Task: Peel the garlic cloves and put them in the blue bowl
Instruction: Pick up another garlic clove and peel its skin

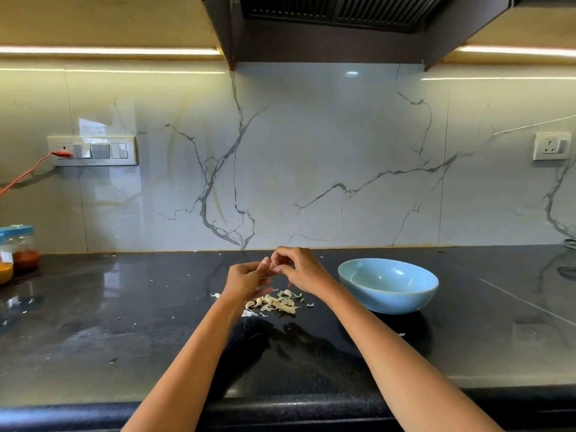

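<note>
Here, hands [274, 269] pinching garlic clove [271, 265].

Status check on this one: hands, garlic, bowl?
Both hands pinching one garlic clove above peel pile. Blue bowl looks empty, right of hands. Nothing blocking.

This is a home kitchen. A dark polished countertop [124, 307] runs across the lower half of the frame, backed by a glossy marble-look wall [311, 157] with grey veins. A black extractor hood [330, 23] hangs at top centre between lit cabinets. Spice jars [18, 251] stand at the left edge, below a switch panel [92, 150]; a wall socket [551, 146] sits at right.
</note>
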